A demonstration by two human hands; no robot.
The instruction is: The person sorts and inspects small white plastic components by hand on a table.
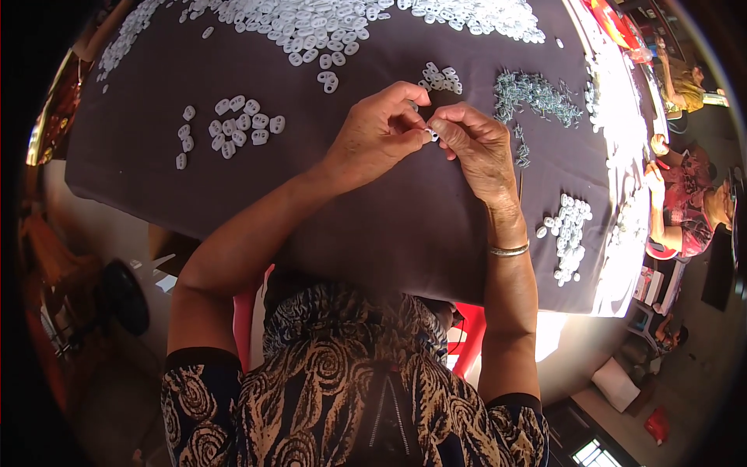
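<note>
Over the middle of the dark table, my left hand [379,132] and my right hand [475,148] meet fingertip to fingertip. Between them is a small white plastic piece with holes [430,135], mostly covered by the fingers. Both hands are closed in a pinch on it; whether the right one also holds a tinier part cannot be seen. Just beyond the hands lies a small cluster of white pieces [442,79]. To the right of it is a heap of tiny grey-green metal parts, perhaps springs [537,95], with a thin trail running toward me.
A large spread of white two-holed pieces [288,23] covers the far side. Left of my arms sits a loose group of them [243,122]. Smaller white parts [570,229] lie near my right forearm, by a thin brown stick [520,185]. People [689,198] sit beyond the table's right edge.
</note>
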